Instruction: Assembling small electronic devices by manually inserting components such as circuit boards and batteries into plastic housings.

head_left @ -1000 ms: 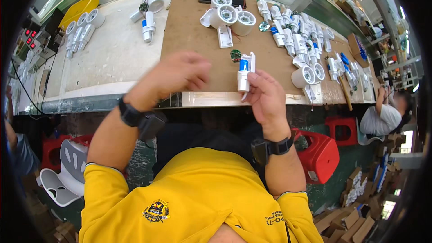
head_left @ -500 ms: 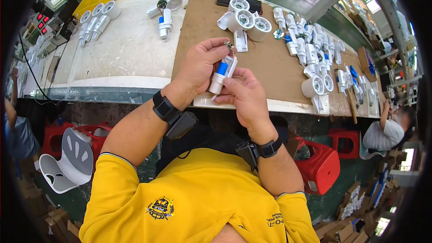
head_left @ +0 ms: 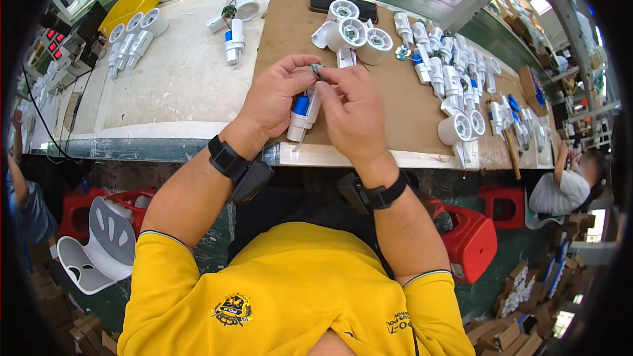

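Observation:
My left hand (head_left: 275, 95) is closed, its thumb and forefinger pinching a small green circuit board (head_left: 317, 70). The fingertips of my right hand (head_left: 356, 109) close on the same board from the other side. Below the board, beside my left palm, is a white plastic handle (head_left: 298, 126) with a blue cylinder (head_left: 301, 105), perhaps a battery, set in its open side. My left hand's lower fingers are hidden, so I cannot tell how they support the handle. Just beyond my hands stand several white round fan-like heads (head_left: 353, 33).
Brown board (head_left: 409, 115) covers the bench's middle. Many white handles (head_left: 455, 79) crowd its right side. A dark phone-like slab (head_left: 320, 1) lies behind the round heads. Leftward are another white unit (head_left: 234, 46), several assembled units (head_left: 135, 46) and a yellow bin (head_left: 132, 8). Co-workers sit at both sides.
My right hand has left the white handle and moved up to the circuit board. Both hands have shifted slightly left, and the handle has moved left with them.

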Motion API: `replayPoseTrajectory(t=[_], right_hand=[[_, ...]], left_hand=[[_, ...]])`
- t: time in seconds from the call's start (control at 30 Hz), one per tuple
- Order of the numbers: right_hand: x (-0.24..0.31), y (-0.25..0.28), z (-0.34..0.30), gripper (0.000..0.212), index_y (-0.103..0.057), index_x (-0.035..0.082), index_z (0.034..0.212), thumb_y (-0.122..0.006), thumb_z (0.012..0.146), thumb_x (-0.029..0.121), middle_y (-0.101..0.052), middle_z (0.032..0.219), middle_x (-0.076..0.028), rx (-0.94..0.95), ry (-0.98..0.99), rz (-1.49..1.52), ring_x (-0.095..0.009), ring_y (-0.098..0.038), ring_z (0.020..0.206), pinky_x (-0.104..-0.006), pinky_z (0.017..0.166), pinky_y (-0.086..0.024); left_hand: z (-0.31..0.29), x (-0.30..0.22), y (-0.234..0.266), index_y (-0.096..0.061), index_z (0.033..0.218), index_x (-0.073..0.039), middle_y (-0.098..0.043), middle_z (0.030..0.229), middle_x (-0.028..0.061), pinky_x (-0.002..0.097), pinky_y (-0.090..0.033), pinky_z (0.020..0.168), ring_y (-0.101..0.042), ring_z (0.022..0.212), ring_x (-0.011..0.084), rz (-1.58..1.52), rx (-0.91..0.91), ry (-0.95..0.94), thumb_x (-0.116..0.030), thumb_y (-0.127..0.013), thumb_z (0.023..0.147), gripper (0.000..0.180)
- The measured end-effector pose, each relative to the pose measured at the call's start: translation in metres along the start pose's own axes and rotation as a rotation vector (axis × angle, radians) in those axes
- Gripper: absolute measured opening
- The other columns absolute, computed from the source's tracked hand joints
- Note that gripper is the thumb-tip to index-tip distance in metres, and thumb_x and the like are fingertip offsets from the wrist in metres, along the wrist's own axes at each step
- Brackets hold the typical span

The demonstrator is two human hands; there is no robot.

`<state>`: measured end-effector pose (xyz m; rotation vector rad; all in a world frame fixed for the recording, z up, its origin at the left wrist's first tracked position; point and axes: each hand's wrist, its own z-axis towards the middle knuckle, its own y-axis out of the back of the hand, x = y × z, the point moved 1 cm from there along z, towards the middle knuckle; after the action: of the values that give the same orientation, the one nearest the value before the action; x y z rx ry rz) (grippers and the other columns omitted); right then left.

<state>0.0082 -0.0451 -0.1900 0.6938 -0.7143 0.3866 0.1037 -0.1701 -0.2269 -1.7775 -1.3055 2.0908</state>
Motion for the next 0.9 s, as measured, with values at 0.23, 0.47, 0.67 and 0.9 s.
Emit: replayPoseTrajectory(t=[0.23,0.47,0.67,0.9], right_hand=[[-0.01,-0.008,-0.009,0.018,-0.07,0.0,0.108,-0.066,0.09,0.003,-0.061,0.091,-0.007,-0.008,-0.026,0.007,-0.017,-0.06,0.076,-0.0275,0.067,-0.048],[-0.054,0.043,0.009,0.017,-0.071,0.001,0.105,-0.065,0.091,0.008,-0.069,0.088,-0.011,-0.078,-0.197,-0.234,-0.019,-0.065,0.077,-0.0292,0.072,-0.052],[-0.086,0.048,0.039,0.021,-0.07,-0.002,0.097,-0.067,0.09,0.017,-0.071,0.085,-0.011,0.06,-0.051,-0.657,-0.02,-0.067,0.077,-0.0339,0.072,-0.054],[-0.072,0.046,0.04,0.015,-0.069,-0.001,0.092,-0.068,0.092,0.014,-0.071,0.084,-0.008,0.231,-0.464,-0.234,-0.016,-0.067,0.074,-0.0322,0.067,-0.055]], left_hand=[[-0.002,0.0,0.006,-0.058,0.126,0.002,-0.07,0.107,0.0105,0.0277,-0.056,0.082,-0.068,0.096,0.0165,-0.031,0.013,0.02,-0.008,-0.058,0.101,0.027],[-0.003,-0.007,-0.004,-0.059,0.124,0.004,-0.07,0.111,0.0136,0.0301,-0.057,0.089,-0.069,0.1,0.0201,0.007,-0.054,0.048,-0.007,-0.061,0.099,0.028],[-0.001,-0.003,0.003,-0.06,0.123,0.005,-0.07,0.112,0.015,0.0309,-0.056,0.093,-0.069,0.102,0.021,0.042,0.011,0.045,-0.003,-0.064,0.096,0.029],[-0.004,-0.002,0.001,-0.061,0.122,0.006,-0.071,0.111,0.0143,0.0307,-0.055,0.093,-0.069,0.102,0.0206,0.051,0.026,0.034,0.0,-0.066,0.093,0.03]])
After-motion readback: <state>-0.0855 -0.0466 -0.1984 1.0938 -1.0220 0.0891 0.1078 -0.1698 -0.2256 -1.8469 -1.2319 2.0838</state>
